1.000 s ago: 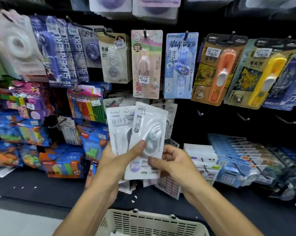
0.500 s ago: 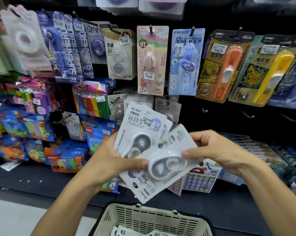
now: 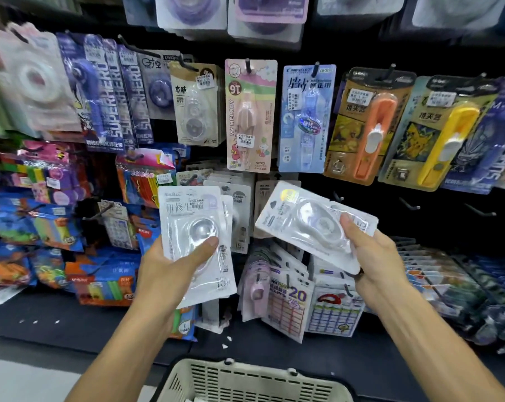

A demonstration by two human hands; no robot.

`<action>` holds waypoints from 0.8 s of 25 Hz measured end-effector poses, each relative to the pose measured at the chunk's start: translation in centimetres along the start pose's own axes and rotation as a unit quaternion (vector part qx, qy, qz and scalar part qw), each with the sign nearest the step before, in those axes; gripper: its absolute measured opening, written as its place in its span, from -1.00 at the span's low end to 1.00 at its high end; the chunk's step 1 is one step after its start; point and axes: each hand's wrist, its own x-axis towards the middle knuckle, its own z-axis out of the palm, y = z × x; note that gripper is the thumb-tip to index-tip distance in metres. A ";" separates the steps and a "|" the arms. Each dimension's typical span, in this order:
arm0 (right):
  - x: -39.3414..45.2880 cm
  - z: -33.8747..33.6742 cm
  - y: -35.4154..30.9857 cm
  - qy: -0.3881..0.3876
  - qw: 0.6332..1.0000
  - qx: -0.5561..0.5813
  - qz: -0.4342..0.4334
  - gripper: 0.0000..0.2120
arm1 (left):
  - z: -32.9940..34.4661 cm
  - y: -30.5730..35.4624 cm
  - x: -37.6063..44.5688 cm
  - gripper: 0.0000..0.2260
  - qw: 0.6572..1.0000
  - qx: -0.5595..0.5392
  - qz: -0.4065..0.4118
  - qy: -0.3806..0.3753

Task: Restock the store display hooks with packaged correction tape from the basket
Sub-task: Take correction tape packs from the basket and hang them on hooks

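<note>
head view: left hand (image 3: pixel 170 274) fingers grip several white packs (image 3: pixel 196 242); right hand (image 3: pixel 373 256) pinches one pack (image 3: pixel 309 221).

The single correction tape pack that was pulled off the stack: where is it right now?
In the right hand, tilted, right of the left hand's stack, below the blue pack.

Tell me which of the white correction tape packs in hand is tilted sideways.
The single pack in the right hand lies tilted, header end pointing up-left. The stack gripped by the left hand stands upright.
</note>
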 end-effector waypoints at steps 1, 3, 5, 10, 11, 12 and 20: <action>-0.2 0.1 0.3 0.002 1.000 -0.004 0.005 -0.88 | 0.1 -0.1 -0.1 -0.64 1.000 0.000 0.003 -0.005; -0.7 0.4 1.0 -0.001 0.999 -0.034 0.032 -0.88 | 0.3 -0.2 -0.3 -0.66 1.000 -0.002 0.011 -0.014; -0.9 0.8 1.7 0.007 0.998 -0.051 0.047 -0.87 | 0.4 -0.2 -0.4 -0.67 1.000 -0.011 0.012 -0.014; -2.4 2.4 4.4 0.051 0.998 -0.012 0.039 -0.93 | 0.5 -0.1 -0.6 -0.69 1.000 -0.017 0.017 -0.017; -2.8 2.6 4.8 0.049 0.998 -0.012 0.043 -0.94 | 0.4 -0.1 -0.6 -0.69 0.999 -0.021 0.019 -0.017; -3.2 2.9 5.2 0.042 0.998 -0.014 0.049 -0.93 | 0.4 0.0 -0.7 -0.68 0.999 -0.023 0.022 -0.018; -3.5 3.2 6.1 -0.046 0.989 -0.006 0.141 -0.48 | 0.7 -0.4 -0.9 -0.68 0.999 -0.010 0.008 -0.047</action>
